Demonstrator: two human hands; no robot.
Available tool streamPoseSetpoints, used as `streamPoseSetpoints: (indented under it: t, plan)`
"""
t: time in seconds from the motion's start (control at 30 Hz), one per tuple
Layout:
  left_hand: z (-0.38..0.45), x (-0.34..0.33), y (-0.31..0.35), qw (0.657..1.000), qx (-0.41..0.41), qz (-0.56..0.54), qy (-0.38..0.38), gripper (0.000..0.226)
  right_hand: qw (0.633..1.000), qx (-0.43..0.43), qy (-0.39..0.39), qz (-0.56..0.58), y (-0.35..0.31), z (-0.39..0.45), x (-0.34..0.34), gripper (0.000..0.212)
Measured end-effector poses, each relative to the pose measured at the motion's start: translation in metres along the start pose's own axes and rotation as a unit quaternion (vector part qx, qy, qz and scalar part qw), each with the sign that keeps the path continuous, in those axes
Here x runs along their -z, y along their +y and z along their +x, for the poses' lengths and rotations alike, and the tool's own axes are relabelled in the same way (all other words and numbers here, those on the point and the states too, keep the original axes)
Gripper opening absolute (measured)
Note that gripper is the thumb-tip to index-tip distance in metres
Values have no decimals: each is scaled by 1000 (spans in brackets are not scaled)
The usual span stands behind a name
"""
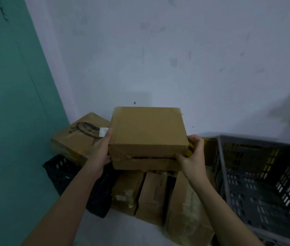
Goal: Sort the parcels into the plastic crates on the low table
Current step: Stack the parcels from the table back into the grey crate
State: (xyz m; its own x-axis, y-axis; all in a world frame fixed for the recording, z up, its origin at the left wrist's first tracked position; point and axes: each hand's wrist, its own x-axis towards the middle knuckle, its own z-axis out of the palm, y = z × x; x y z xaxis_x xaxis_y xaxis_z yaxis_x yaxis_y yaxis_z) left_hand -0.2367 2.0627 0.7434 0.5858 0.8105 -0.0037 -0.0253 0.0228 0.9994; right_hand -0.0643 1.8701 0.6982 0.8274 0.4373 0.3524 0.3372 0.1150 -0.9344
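Head view: I've got a box (147,128) mid-frame, left hand (103,148) and right hand (192,155) curled on its two sides, thumbs at the lower edge. It sits on or just above another flat box (146,164); can't tell if it's lifted. Black crate (60,169) lower left looks packed: several parcels upright (151,192), one printed parcel (80,135) on top. Grey crate (258,183) lower right looks mostly empty. My guess: sorting partway, grey crate hardly started.
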Motion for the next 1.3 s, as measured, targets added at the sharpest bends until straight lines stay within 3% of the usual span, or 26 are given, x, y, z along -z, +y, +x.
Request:
streamPoseSetpoints:
  t: [0.17,0.23,0.37,0.5,0.6,0.8,0.87,0.93,1.0,1.07,1.2,1.3]
  plan:
    - [14,5,-15,999,27,-22,-16,41,999,-18,-32,-8,3,5,1,63]
    - [16,7,-19,999,8,-33,-26,37,997,-53,-57,-3,3,6,2,77]
    - [23,8,-26,997,-60,-11,-50,50,985,-155,-54,50,6,11,-1,108]
    - [28,7,-30,985,-146,52,-73,61,953,-234,-49,184,10,14,-4,83]
    - [34,9,-36,976,-178,83,-89,60,923,-262,-38,279,15,18,2,82]
    - [39,12,-40,993,-41,-11,-109,39,927,-241,50,283,33,26,4,66]
    - [40,9,-36,993,8,-29,-118,60,938,-213,66,266,39,26,5,52]
    - [38,4,-32,988,24,-47,-147,68,949,-189,67,241,43,25,5,28]
    - [32,-2,-28,987,1,-23,-158,48,959,-174,58,215,45,24,3,19]
    - [30,-8,-25,990,-29,0,-139,25,964,-166,47,201,46,23,3,18]
    - [34,-10,-27,992,-45,5,-116,19,967,-155,35,199,44,20,2,37]
    - [37,-14,-35,992,-75,60,-84,11,973,-148,30,173,41,16,0,37]
